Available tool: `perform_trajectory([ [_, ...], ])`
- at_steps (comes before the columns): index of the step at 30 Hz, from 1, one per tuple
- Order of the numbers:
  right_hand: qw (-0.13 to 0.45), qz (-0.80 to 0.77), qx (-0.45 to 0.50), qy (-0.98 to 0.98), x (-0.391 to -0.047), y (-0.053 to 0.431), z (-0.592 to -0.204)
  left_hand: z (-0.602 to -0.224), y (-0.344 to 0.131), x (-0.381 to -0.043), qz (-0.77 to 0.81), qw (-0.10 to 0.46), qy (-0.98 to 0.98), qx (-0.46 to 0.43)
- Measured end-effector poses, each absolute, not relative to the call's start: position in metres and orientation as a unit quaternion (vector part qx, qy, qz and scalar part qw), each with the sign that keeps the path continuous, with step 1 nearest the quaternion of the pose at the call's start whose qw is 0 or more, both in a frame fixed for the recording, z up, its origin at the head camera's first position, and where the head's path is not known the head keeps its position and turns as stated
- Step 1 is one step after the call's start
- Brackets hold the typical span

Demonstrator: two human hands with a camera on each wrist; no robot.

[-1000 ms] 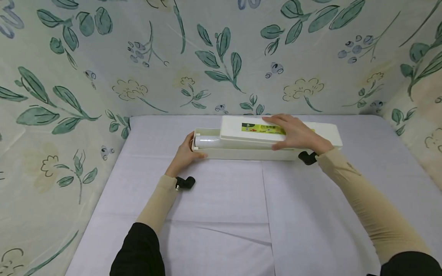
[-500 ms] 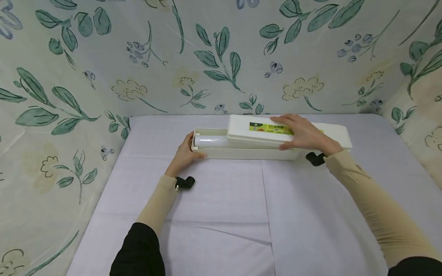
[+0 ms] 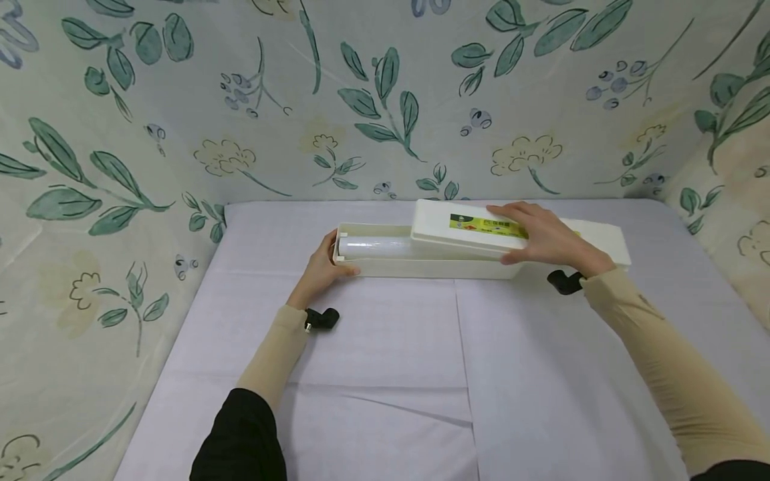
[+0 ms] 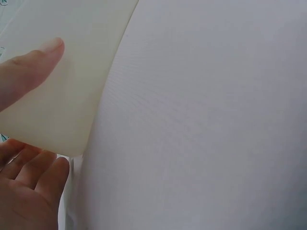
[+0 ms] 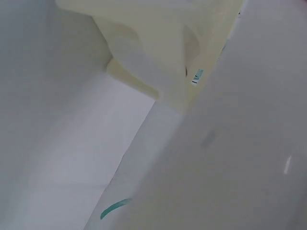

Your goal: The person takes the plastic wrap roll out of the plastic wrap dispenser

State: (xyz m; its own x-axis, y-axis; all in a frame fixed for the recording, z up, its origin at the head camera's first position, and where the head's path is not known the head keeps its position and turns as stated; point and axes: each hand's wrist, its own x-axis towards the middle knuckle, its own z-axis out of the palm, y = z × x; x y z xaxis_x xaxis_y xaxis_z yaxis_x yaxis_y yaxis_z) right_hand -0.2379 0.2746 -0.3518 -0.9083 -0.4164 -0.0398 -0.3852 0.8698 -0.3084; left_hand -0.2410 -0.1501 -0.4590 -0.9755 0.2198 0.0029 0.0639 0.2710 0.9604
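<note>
A long cream plastic cling film box [image 3: 421,269] lies across the far part of the table. Inside its uncovered left part shows a clear roll of cling film [image 3: 375,246]. My left hand [image 3: 319,270] holds the box's left end, with the thumb on the front wall; the left wrist view shows the thumb [image 4: 33,72] against the cream wall [image 4: 76,105]. My right hand [image 3: 544,234] grips the white lid [image 3: 430,217], which bears a yellow-green label [image 3: 478,224]. Shifted right, the lid sits tilted and overhangs the box's right end. The right wrist view shows no fingers clearly.
A white cloth [image 3: 385,361] with fold creases covers the table. Behind it and at both sides hangs a leaf-and-flower curtain [image 3: 361,160], close to the table's back edge. Small black cameras sit at both wrists.
My right hand has slid the lid steadily to the right, uncovering more of the cling film roll. The lid's right end has dipped. My left hand and the box have stayed in place.
</note>
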Motion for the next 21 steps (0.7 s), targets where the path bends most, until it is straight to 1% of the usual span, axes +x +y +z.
perform_trajectory([
  [5, 0.053, -0.149, -0.201, 0.967, -0.235, 0.281, -0.353, -0.455, -0.150, -0.239, 0.603, 0.070, 0.789, 0.092],
  [21, 0.052, -0.170, -0.195, 0.965, -0.225, 0.304, -0.353, -0.459, -0.150, -0.241, 0.591, 0.063, 0.799, 0.090],
])
